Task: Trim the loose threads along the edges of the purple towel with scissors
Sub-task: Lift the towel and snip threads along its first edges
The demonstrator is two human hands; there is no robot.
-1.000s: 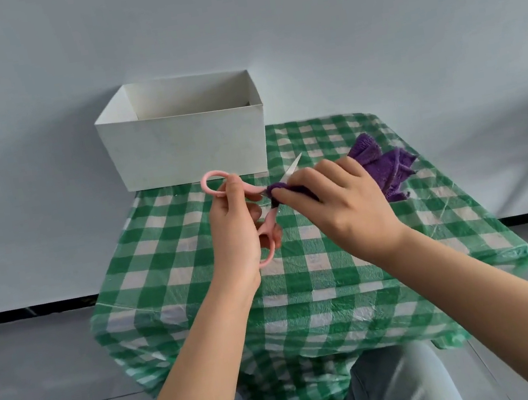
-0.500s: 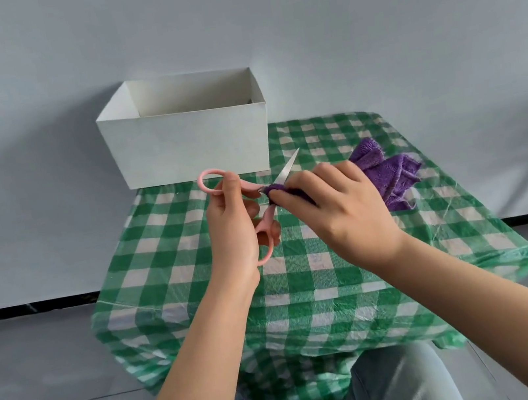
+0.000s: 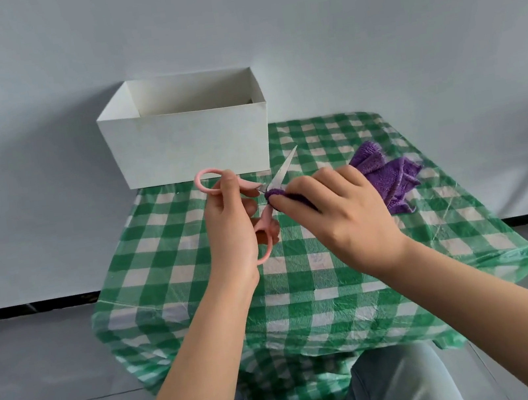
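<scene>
Your left hand (image 3: pixel 230 226) grips the pink scissors (image 3: pixel 258 207), fingers through the loops, blades close to shut and pointing up and away toward the white box (image 3: pixel 188 142). Your right hand (image 3: pixel 338 219) pinches a bunched edge of the purple towel (image 3: pixel 387 177) right at the base of the blades; the rest of the towel trails behind that hand onto the table (image 3: pixel 303 283).

Risks, as I read them:
- Your right fingertips (image 3: pixel 276 202) sit just beside the blade pivot. Close the scissors without checking and you likely nick a finger.
- The pinched edge is rolled into a wad, not laid flat. Cut into that and you probably take hem or pile, not just thread.
- The towel hangs partly in the air; a tug from the blades could pull it out of your pinch.

Can't make out:
- No loose thread is visible at the cut point; too small, or hidden by the fingers.
- Whether the blades are actually touching the cloth: unclear.
- Your right hand covers most of the held edge; the left palm hides the lower loop's grip.
- The inside floor of the box is out of sight.
</scene>
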